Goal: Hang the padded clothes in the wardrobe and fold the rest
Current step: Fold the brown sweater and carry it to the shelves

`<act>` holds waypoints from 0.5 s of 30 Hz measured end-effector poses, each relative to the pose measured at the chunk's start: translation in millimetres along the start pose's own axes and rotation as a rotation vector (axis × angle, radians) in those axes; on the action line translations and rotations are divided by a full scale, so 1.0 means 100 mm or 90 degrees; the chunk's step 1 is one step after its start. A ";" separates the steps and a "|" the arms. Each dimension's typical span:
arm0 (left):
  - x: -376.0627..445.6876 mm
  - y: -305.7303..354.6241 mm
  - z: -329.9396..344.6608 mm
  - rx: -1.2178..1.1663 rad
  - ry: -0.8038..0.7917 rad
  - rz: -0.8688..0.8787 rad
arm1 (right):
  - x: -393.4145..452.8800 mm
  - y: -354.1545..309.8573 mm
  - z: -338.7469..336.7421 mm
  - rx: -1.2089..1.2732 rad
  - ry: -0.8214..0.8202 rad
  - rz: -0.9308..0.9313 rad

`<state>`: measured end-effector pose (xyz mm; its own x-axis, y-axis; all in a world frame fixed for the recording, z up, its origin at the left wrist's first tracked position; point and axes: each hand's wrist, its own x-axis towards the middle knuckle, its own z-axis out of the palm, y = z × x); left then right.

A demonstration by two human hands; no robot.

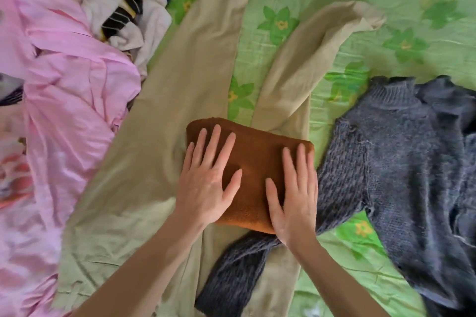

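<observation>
A brown garment [257, 152], folded into a small rectangle, lies in the middle of the bed on top of spread beige trousers [195, 72]. My left hand [208, 175] lies flat on its left half with the fingers spread. My right hand [293, 190] presses flat on its right edge. A dark grey knitted sweater [401, 152] is spread out to the right, and one of its sleeves runs under the brown bundle toward the front. A pink garment [67, 90] is heaped at the left.
A pile of cream, black and blue patterned clothes [123, 5] sits at the back left beside the pink heap. The green floral bedsheet [360, 20] shows at the back right and front right.
</observation>
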<state>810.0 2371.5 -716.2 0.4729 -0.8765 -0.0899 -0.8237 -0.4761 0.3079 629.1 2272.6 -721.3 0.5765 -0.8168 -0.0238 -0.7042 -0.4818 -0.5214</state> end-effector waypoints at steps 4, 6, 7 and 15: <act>0.06 -0.06 0.13 -0.033 -0.014 -0.015 | 0.10 0.02 0.13 -0.052 -0.009 0.069; 0.12 -0.07 0.15 -0.022 -0.022 -0.031 | 0.17 0.02 0.13 -0.057 -0.035 0.065; 0.14 -0.07 0.15 -0.017 -0.027 -0.032 | 0.20 0.03 0.12 -0.055 -0.041 0.062; -0.11 0.37 0.01 -0.163 0.110 -0.360 | 0.14 -0.02 -0.09 0.235 -0.005 0.249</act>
<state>774.4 2364.2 -704.5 0.8732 -0.4612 -0.1578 -0.3420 -0.8104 0.4757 634.8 2259.2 -713.1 0.3052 -0.9096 -0.2821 -0.6754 0.0021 -0.7375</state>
